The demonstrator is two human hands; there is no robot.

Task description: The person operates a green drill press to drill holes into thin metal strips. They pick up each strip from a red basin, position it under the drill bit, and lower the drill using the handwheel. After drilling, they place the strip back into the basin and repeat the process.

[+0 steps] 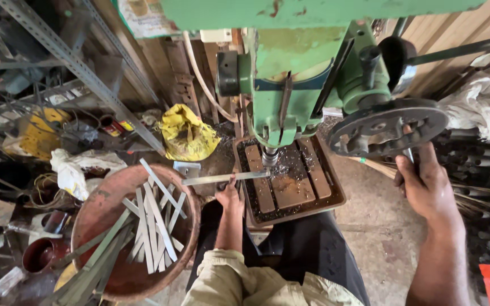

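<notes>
Soft daylight, sharp, wide-angle edge distortion

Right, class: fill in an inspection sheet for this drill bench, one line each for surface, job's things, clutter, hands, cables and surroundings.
Surface: drill table, rusty, strewn with metal shavings.
Job's things: flat metal strip lying under the drill bit; green drill press above.
Clutter: round basin full of metal strips; yellow bag; white rag.
Hands: left hand presses on the strip; right hand grips a handle at the feed wheel.
Cables: pale cable running down behind the press.
Surroundings: metal shelving at left, stacked rods at right, concrete floor.
</notes>
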